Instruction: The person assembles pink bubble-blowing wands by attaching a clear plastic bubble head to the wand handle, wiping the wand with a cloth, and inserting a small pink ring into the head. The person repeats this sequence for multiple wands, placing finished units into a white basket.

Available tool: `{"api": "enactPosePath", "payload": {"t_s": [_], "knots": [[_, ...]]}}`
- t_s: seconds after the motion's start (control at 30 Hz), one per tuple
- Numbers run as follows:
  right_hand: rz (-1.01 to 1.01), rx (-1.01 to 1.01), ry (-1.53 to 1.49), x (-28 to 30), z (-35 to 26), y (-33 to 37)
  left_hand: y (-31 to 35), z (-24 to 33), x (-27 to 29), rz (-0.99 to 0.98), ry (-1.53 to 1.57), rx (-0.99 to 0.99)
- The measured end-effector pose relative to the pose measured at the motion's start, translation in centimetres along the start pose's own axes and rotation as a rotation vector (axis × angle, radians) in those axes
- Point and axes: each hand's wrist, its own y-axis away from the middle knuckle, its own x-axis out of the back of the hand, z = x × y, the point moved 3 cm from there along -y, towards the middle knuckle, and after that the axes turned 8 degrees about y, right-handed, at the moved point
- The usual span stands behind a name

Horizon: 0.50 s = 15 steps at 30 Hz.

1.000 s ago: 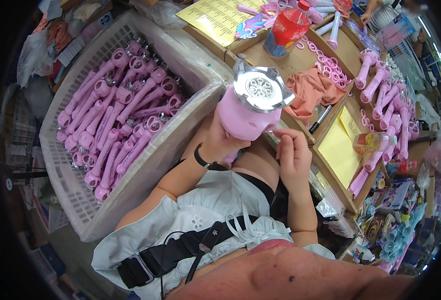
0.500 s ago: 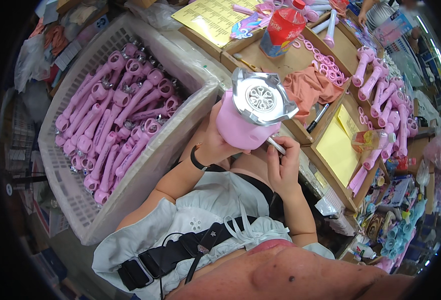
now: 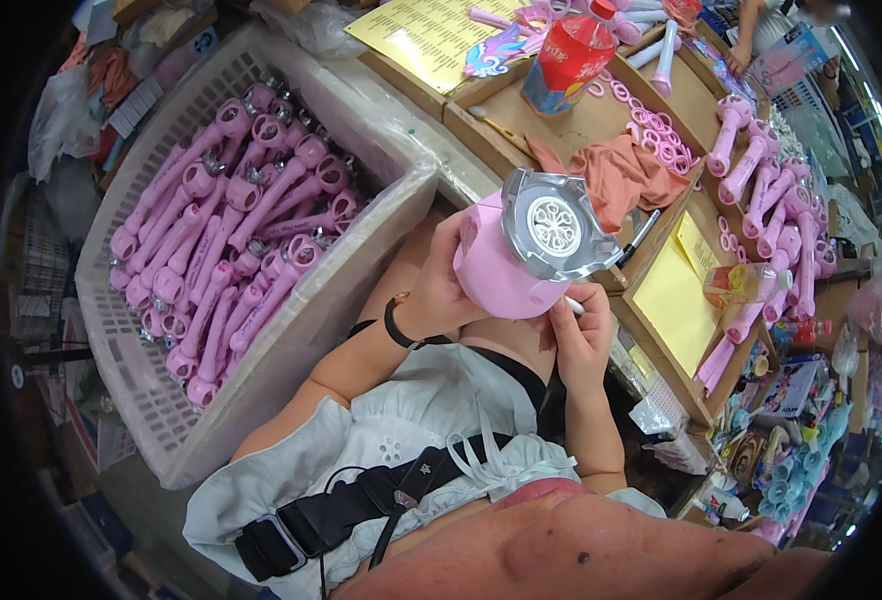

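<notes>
The pink toy piece (image 3: 493, 268) is held up just to the right of the white crate (image 3: 306, 325), near that crate's right-hand corner, its silver cap (image 3: 561, 228) tilted toward the viewer. It looks like hollow moulded plastic — probably light and stiff, a little slippery where the skin is glossy. The rounded pink body seems the best place to take hold; the scalloped silver rim, shiny as plating, would likely mark or scratch if squeezed.

The left hand (image 3: 439, 285), on the crate side, is wrapped around that body. The right hand (image 3: 583, 335), farther from the crate, pinches a slim pale rod (image 3: 574, 304) between thumb and fingers, close under the toy piece; whether its hidden end touches the plastic, I cannot tell.

Inside the crate, whose latticed wall is slick, hard plastic, lie slender pink wands (image 3: 223, 220) with ring-shaped heads and silvery bits. To the right of the crate, a shallow brown tray (image 3: 506, 105) of flat, board-like sides carries a crumpled orange cloth (image 3: 629, 180), soft and matte, and thin pink rings (image 3: 658, 138) — smooth little hoops heaped together.
</notes>
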Motion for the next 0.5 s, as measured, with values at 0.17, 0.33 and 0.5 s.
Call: {"api": "enactPosePath", "payload": {"t_s": [0.17, 0.33, 0.5], "knots": [[0.127, 0.248, 0.277, -0.5, -0.9, -0.5, -0.1, 0.5, -0.1, 0.059, -0.012, -0.117], [0.241, 0.778, 0.968, -0.1, -2.0, -0.3, 0.0, -0.6, 0.1, -0.034, -0.087, 0.017], [0.15, 0.33, 0.518, 0.9, -0.5, -0.3, 0.2, 0.2, -0.4, 0.037, -0.019, -0.127]]}}
